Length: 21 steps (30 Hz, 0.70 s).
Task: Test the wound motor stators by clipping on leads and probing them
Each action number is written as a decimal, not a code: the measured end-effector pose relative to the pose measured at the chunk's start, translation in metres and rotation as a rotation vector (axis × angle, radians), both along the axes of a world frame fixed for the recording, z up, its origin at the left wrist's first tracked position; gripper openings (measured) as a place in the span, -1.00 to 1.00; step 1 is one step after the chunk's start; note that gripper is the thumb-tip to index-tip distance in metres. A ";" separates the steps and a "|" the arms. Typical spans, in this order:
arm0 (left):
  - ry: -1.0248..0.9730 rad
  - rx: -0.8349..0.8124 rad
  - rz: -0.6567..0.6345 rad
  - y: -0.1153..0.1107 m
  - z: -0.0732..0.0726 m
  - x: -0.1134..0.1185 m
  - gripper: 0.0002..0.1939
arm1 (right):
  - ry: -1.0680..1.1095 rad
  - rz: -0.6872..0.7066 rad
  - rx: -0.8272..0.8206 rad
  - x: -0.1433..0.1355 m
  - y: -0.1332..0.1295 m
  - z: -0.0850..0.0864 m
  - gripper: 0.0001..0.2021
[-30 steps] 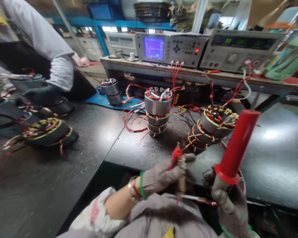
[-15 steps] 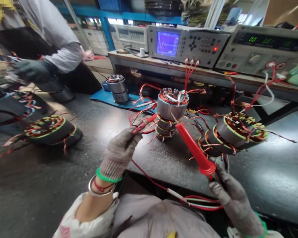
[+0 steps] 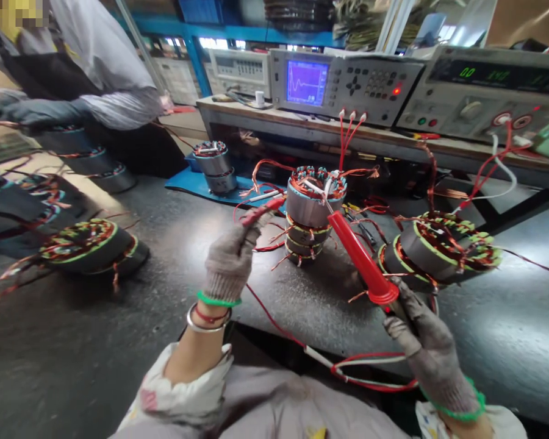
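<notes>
My gloved left hand (image 3: 231,259) is closed round a red test clip (image 3: 266,208), whose front end is beside the middle stator (image 3: 308,207). That stator has a silver core, copper windings and loose leads, and it stands upright on smaller stator cores (image 3: 305,239). In my gloved right hand (image 3: 432,350) is a red test probe (image 3: 359,259) with a flared guard. It slants up to the left, its thin metal tip at the upper front edge of the middle stator; whether it touches the winding I cannot tell. A red light glows near the grip.
A tilted stator stack (image 3: 448,247) lies to the right, another stator (image 3: 94,247) to the left. Behind are a blue mat (image 3: 183,180) bearing a stator, a waveform tester (image 3: 348,85) and a digital meter (image 3: 480,91). A co-worker's gloved hands (image 3: 50,113) rest by stators at left.
My left hand has moved slightly right and up with the clip. The probe tip has risen towards the stator's top edge. More digits show on the meter. The co-worker's hands have shifted.
</notes>
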State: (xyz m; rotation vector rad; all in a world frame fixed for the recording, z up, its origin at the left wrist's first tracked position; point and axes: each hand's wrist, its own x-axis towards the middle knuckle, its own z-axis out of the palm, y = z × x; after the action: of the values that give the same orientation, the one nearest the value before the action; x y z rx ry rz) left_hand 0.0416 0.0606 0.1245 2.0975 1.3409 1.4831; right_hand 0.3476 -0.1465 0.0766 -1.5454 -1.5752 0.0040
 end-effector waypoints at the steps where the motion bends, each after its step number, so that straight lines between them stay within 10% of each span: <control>1: -0.006 0.007 -0.014 0.002 0.001 0.003 -0.63 | 0.004 0.003 0.006 0.000 0.003 0.001 -0.39; 8: -0.011 0.007 -0.026 -0.001 0.007 0.008 -0.63 | 0.092 0.036 -0.011 -0.004 0.004 -0.003 -0.42; 21: 0.202 -0.255 0.004 -0.032 -0.052 -0.005 -0.56 | -0.087 0.040 -0.145 0.008 -0.035 -0.039 -0.33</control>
State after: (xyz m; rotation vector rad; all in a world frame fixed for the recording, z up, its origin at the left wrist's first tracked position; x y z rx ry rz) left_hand 0.0371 0.0282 0.0726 2.1200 1.5145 1.0575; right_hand 0.3558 -0.1816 0.0376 -1.6444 -1.7060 0.0757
